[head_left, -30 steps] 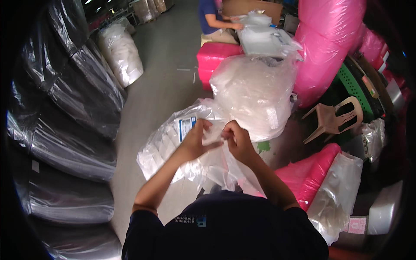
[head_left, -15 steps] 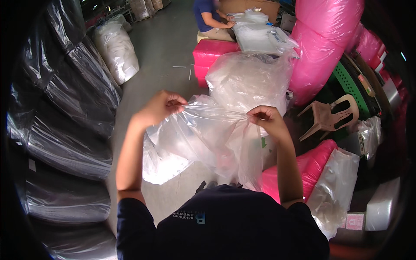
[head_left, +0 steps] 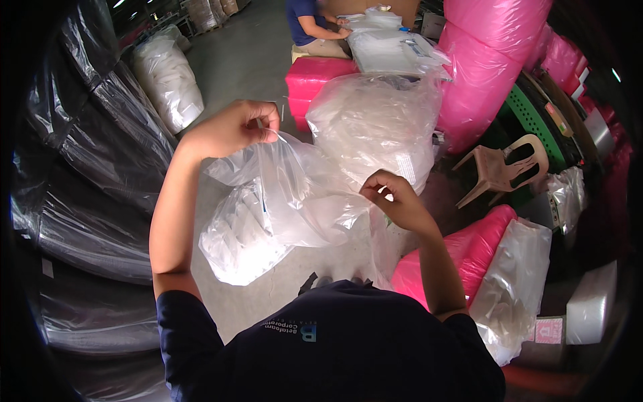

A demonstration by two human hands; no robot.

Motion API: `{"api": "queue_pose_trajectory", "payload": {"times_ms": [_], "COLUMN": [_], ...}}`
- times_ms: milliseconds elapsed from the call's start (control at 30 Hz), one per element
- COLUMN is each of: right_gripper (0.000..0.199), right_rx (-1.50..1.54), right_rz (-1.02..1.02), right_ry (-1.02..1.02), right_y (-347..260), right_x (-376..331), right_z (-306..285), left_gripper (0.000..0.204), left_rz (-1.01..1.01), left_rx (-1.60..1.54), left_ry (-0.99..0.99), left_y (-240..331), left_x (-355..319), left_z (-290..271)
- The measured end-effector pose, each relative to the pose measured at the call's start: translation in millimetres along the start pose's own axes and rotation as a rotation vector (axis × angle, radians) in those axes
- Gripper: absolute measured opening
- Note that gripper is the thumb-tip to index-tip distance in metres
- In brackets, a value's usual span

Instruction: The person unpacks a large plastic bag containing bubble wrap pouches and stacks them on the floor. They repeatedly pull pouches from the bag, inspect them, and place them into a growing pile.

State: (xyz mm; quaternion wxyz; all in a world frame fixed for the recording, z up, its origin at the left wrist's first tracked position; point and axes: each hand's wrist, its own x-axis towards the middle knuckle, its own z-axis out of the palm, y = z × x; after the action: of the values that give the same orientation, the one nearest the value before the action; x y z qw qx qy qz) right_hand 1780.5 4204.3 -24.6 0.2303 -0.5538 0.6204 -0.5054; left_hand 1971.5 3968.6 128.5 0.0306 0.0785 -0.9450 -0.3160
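Observation:
A clear plastic bag [head_left: 301, 201] hangs loosely between my hands in front of my body. My left hand [head_left: 238, 126] pinches its edge, raised higher and farther out than the other. Lower and to the right, my right hand [head_left: 392, 195] has its fingertips closed on another part of the bag's edge. Below and left of the sheet, a filled clear plastic bag [head_left: 241, 234] with white contents sits on the floor, partly hidden. Just beyond my hands stands a big bulging clear bag [head_left: 375, 120] of pale material.
Dark plastic-wrapped stacks [head_left: 100, 228] line the left. Pink wrapped bundles [head_left: 492, 74] and a beige plastic chair [head_left: 502, 167] stand at right. Nearer lies a pink bundle [head_left: 455, 251]. A co-worker [head_left: 308, 23] is at a table of white sheets [head_left: 388, 50].
My left hand has moved up and to the left, my right hand slightly left and down. The bag between them is now slanted and gathered differently. The view has shifted a little.

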Motion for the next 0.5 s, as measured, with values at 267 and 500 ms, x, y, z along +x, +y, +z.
{"api": "queue_pose_trajectory", "payload": {"times_ms": [267,500], "right_gripper": [0.004,0.005], "right_rx": [0.063,0.125], "right_rz": [-0.024,-0.054], "right_ry": [0.187,0.225], "right_y": [-1.6,-3.2], "right_x": [-0.7,1.3], "right_z": [21.2,25.0], "left_gripper": [0.007,0.010], "left_rz": [0.148,0.215], "left_rx": [0.169,0.199], "left_ry": [0.122,0.227], "left_y": [7.0,4.6], "left_x": [19.5,23.5], "left_z": [-9.2,-12.2]}}
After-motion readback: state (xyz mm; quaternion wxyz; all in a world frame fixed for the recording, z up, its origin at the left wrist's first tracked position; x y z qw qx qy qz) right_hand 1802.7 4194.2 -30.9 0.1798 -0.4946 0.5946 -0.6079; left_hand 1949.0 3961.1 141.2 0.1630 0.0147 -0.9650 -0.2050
